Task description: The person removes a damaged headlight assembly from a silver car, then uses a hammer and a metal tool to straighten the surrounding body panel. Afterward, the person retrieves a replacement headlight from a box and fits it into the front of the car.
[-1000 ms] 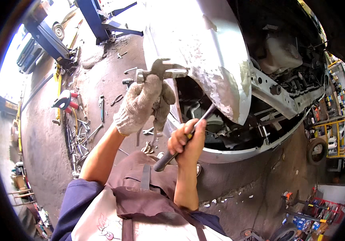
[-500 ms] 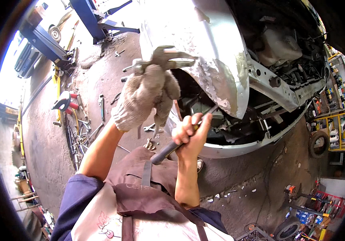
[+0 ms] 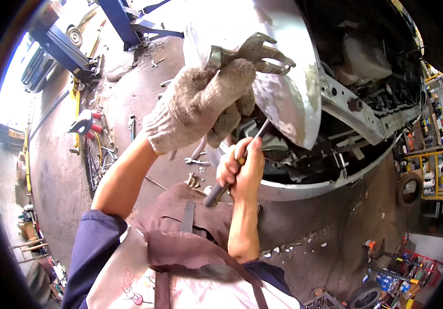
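Note:
My left hand [image 3: 201, 100], in a grey knitted glove, is closed round a claw hammer [image 3: 255, 49] just below its head. The two-pronged claw points right, above the pale car fender [image 3: 278, 26]. My bare right hand [image 3: 243, 167] grips a screwdriver [image 3: 215, 195] with a dark handle and a bit of yellow. Its metal shaft slants up to the fender's lower tip, where the surface is rough and patchy. Whether the shaft touches the fender I cannot tell. The glove hides most of the hammer's handle.
Right of the fender lies the open engine bay with a whitish tank [image 3: 363, 59] and a metal beam [image 3: 350, 105]. A bumper edge [image 3: 304, 189] curves below. Loose tools [image 3: 97, 165] and a red-and-black stand [image 3: 85, 126] lie left. Blue lift posts [image 3: 118, 23] stand behind.
My left hand has risen and moved right with the hammer, its claw now farther over the fender. The screwdriver in my right hand has swung more upright.

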Available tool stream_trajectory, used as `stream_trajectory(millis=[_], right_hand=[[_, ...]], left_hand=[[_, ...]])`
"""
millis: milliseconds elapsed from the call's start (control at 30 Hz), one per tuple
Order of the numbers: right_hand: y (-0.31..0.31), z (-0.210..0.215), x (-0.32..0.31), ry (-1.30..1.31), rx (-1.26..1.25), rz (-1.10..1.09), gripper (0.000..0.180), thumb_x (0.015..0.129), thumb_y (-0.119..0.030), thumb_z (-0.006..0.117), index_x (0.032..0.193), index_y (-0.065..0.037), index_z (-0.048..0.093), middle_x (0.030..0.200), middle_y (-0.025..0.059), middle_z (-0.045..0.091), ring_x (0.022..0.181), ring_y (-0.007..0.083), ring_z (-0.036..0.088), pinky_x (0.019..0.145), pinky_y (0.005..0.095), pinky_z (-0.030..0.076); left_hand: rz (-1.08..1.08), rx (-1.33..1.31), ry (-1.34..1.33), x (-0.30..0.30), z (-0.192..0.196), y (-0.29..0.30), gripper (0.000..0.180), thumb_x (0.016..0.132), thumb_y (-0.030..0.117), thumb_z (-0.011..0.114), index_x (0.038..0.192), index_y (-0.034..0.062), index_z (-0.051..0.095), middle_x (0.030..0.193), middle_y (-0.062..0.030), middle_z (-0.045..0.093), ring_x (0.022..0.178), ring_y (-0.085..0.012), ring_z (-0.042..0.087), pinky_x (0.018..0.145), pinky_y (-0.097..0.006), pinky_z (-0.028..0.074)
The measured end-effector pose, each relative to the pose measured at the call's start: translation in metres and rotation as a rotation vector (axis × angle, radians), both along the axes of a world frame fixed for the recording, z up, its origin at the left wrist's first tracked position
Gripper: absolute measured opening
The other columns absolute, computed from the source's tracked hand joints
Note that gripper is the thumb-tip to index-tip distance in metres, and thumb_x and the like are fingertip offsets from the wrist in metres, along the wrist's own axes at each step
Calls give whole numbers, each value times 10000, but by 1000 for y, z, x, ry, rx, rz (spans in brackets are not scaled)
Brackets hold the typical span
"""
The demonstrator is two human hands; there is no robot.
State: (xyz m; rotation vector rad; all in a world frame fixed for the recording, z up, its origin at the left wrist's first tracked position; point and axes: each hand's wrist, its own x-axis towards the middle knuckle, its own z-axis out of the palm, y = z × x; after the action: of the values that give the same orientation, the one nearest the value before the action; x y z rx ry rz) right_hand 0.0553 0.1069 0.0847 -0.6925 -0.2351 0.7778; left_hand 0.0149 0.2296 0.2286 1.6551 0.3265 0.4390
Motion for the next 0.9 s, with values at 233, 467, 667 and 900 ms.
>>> stream_trajectory(millis=[233,467,667,900], right_hand=[[-10,-4,-10,415,190,-168,499,1021,-571,319,762,-155,416,550,-48,294,373,73,264,323,259,320],[-16,-2,-27,265,52,-9,499,1024,-557,320,796,-126,427,555,-2,344,376,113,332,341,303,356],[-59,-27,-32,302,-142,-116,494,1040,-535,269,798,-131,416,561,-2,309,385,111,298,353,301,329],[-98,-7,-38,212,-166,-81,470,1047,-506,291,810,-121,419,569,-6,322,372,95,286,331,275,313]], left_hand=[[25,-64,-53,-9,-1,2,550,968,503,521,768,-2,604,530,-46,548,396,-117,508,388,-263,388],[112,-93,-4,-24,-19,21,585,983,528,444,799,-4,602,534,-56,554,419,-133,521,425,-250,390],[54,-404,-148,-51,-85,6,702,926,669,455,923,-19,594,565,-68,565,431,-139,542,407,-247,406],[2,-559,-195,-50,-77,-42,491,1002,447,507,876,-17,608,594,-57,570,434,-133,530,403,-252,405]])
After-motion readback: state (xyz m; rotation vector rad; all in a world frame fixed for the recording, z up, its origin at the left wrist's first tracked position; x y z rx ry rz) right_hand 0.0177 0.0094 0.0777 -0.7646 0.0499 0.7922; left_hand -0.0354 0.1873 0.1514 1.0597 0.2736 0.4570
